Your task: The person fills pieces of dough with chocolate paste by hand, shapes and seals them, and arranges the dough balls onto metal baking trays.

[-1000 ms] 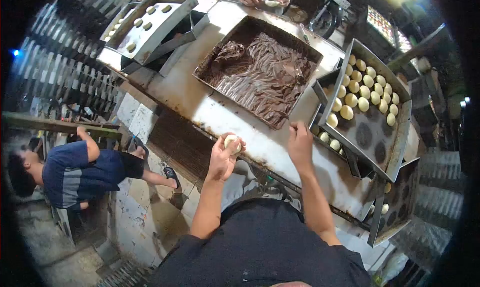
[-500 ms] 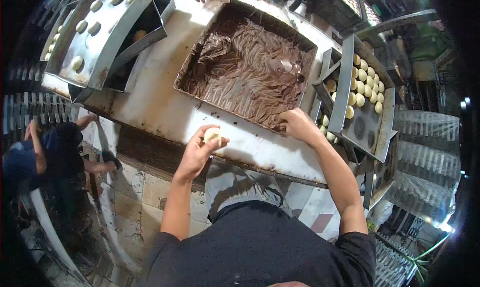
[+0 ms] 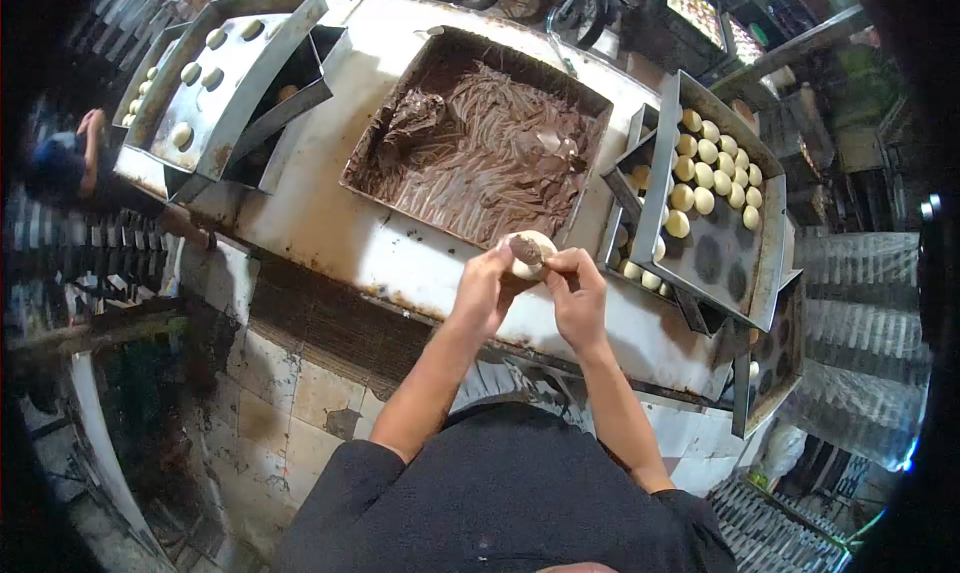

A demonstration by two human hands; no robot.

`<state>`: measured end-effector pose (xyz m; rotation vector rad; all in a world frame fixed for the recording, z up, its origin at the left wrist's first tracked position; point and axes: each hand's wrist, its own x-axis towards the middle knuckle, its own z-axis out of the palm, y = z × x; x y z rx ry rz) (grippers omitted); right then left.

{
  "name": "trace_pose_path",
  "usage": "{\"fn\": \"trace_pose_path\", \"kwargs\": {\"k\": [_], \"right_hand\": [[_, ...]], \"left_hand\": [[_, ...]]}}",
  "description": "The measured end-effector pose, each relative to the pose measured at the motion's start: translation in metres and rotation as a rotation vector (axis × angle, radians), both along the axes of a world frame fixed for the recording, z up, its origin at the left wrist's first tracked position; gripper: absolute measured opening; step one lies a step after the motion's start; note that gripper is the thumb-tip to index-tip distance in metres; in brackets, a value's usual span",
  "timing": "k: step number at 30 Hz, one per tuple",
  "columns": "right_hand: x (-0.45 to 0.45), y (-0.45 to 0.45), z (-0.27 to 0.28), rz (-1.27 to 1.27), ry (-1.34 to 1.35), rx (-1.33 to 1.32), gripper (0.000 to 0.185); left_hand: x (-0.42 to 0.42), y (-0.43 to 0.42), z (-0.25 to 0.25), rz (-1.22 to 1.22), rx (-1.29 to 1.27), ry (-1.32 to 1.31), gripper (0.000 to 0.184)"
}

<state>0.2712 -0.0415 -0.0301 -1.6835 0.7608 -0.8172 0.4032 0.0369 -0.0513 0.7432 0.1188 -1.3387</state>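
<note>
A pale round of dough [image 3: 541, 241] is held up between my two hands, just off the near edge of the pan. A dab of brown paste [image 3: 525, 251] lies on its middle. My left hand [image 3: 482, 288] cups the dough from the left, with its thumb at the edge. On the other side, my right hand [image 3: 580, 298] pinches the dough's right edge between thumb and fingers. Beyond them is a square metal pan [image 3: 412, 219] spread with thick chocolate-brown filling [image 3: 490, 143], ridged by finger marks.
At right, stacked metal trays [image 3: 655, 198] carry several pale dough balls [image 3: 704, 176]. More stacked trays [image 3: 225, 138] stand at left, with a few balls on top. The white worktable [image 3: 300, 228] has a stained near edge. Another person [image 3: 75, 158] is at far left.
My right hand has left the filling and come to the dough, bringing brown paste onto it. My left hand has moved right and up with the dough. The other person has shifted at left.
</note>
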Motion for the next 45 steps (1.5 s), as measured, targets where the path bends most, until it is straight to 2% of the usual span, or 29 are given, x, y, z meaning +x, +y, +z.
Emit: {"fn": "trace_pose_path", "kwargs": {"k": [1, 3, 4, 5, 7, 9, 11, 12, 13, 15, 16, 18, 21, 22, 23, 25, 26, 27, 29, 30, 31, 33, 35, 37, 39, 40, 43, 45], "right_hand": [[-0.013, -0.002, -0.012, 0.01, -0.015, 0.008, 0.006], [-0.038, -0.008, -0.036, -0.029, -0.022, 0.115, 0.007], [-0.051, -0.013, -0.041, -0.028, 0.082, 0.131, 0.007], [-0.062, -0.021, -0.062, 0.002, 0.063, 0.146, 0.007], [-0.08, -0.037, -0.109, -0.11, 0.165, 0.0, 0.006], [-0.093, -0.05, -0.11, -0.058, 0.236, 0.01, 0.007], [-0.096, -0.059, -0.091, 0.043, 0.203, -0.327, 0.016], [-0.102, -0.056, -0.07, 0.126, 0.199, -0.027, 0.026], [-0.108, -0.05, -0.036, 0.131, 0.188, -0.024, 0.026], [-0.115, -0.037, 0.03, 0.444, -0.159, 0.565, 0.032], [-0.117, -0.032, 0.041, 0.45, -0.163, 0.556, 0.032], [-0.117, -0.024, 0.056, 0.635, -0.314, 0.5, 0.039], [-0.124, -0.002, 0.065, 0.651, -0.361, 0.498, 0.04], [-0.129, 0.011, 0.073, 0.615, -0.364, 0.492, 0.036], [-0.136, 0.023, 0.081, 0.613, -0.367, 0.477, 0.036], [-0.149, 0.049, 0.095, 0.627, -0.239, 0.17, 0.033], [-0.151, 0.066, 0.1, 0.605, -0.255, 0.124, 0.031], [-0.153, 0.078, 0.097, 0.593, -0.245, 0.113, 0.031], [-0.16, 0.104, 0.084, 0.507, -0.215, 0.237, 0.024], [-0.161, 0.116, 0.091, 0.387, -0.146, 0.287, 0.017], [-0.163, 0.124, 0.101, 0.338, -0.156, 0.406, 0.014], [-0.179, 0.133, 0.097, 0.313, -0.256, 0.525, 0.02], [-0.192, 0.142, 0.09, 0.248, -0.256, 0.45, 0.02], [-0.208, 0.155, 0.089, 0.176, -0.268, 0.392, 0.02], [-0.22, 0.167, 0.093, 0.22, -0.101, 0.112, 0.017], [-0.223, 0.174, 0.102, 0.168, -0.119, 0.066, 0.01], [-0.255, 0.163, 0.096, 0.15, -0.053, 0.204, 0.012], [-0.275, 0.151, 0.097, 0.044, -0.108, 0.227, 0.014]], "left_hand": [[-0.004, 0.001, 0.0, 0.032, 0.016, -0.006, 0.045], [-0.015, 0.003, 0.001, 0.204, -0.032, 0.004, 0.043], [-0.02, 0.006, -0.01, 0.309, 0.055, -0.01, 0.042], [-0.027, 0.009, -0.02, 0.406, 0.051, -0.017, 0.04], [-0.043, 0.022, -0.01, 0.427, 0.06, -0.133, 0.039], [-0.065, 0.034, 0.008, 0.395, 0.026, -0.173, 0.037], [-0.084, 0.041, 0.033, 0.348, -0.019, -0.217, 0.037], [-0.098, 0.045, 0.048, 0.286, -0.033, -0.306, 0.039], [-0.11, 0.049, 0.059, 0.221, -0.056, -0.396, 0.043], [-0.13, 0.056, 0.075, 0.189, -0.089, -0.422, 0.05], [-0.141, 0.058, 0.083, 0.162, -0.055, -0.511, 0.05], [-0.159, 0.066, 0.101, 0.116, 0.022, -0.654, 0.046], [-0.171, 0.087, 0.114, 0.106, 0.041, -0.664, 0.038], [-0.174, 0.093, 0.115, 0.149, 0.103, -0.792, 0.034], [-0.172, 0.102, 0.114, 0.149, 0.088, -0.797, 0.034], [-0.167, 0.119, 0.104, 0.186, -0.028, -0.788, 0.031], [-0.168, 0.125, 0.093, 0.279, -0.091, -0.625, 0.029], [-0.174, 0.129, 0.088, 0.272, -0.106, -0.616, 0.029], [-0.187, 0.139, 0.078, 0.482, -0.125, -0.521, 0.03], [-0.191, 0.146, 0.075, 0.408, -0.125, -0.626, 0.036], [-0.197, 0.156, 0.082, 0.379, -0.135, -0.603, 0.036], [-0.209, 0.174, 0.101, 0.255, -0.213, -0.808, 0.041], [-0.214, 0.183, 0.097, 0.214, -0.159, -1.197, 0.038], [-0.227, 0.186, 0.101, 0.119, -0.215, -0.857, 0.033], [-0.227, 0.186, 0.095, 0.07, -0.159, -0.936, 0.032], [-0.227, 0.184, 0.093, 0.025, -0.109, -0.964, 0.033], [-0.243, 0.178, 0.092, -0.139, -0.08, -1.025, 0.036], [-0.266, 0.169, 0.09, -0.068, -0.188, -1.388, 0.037]]}}
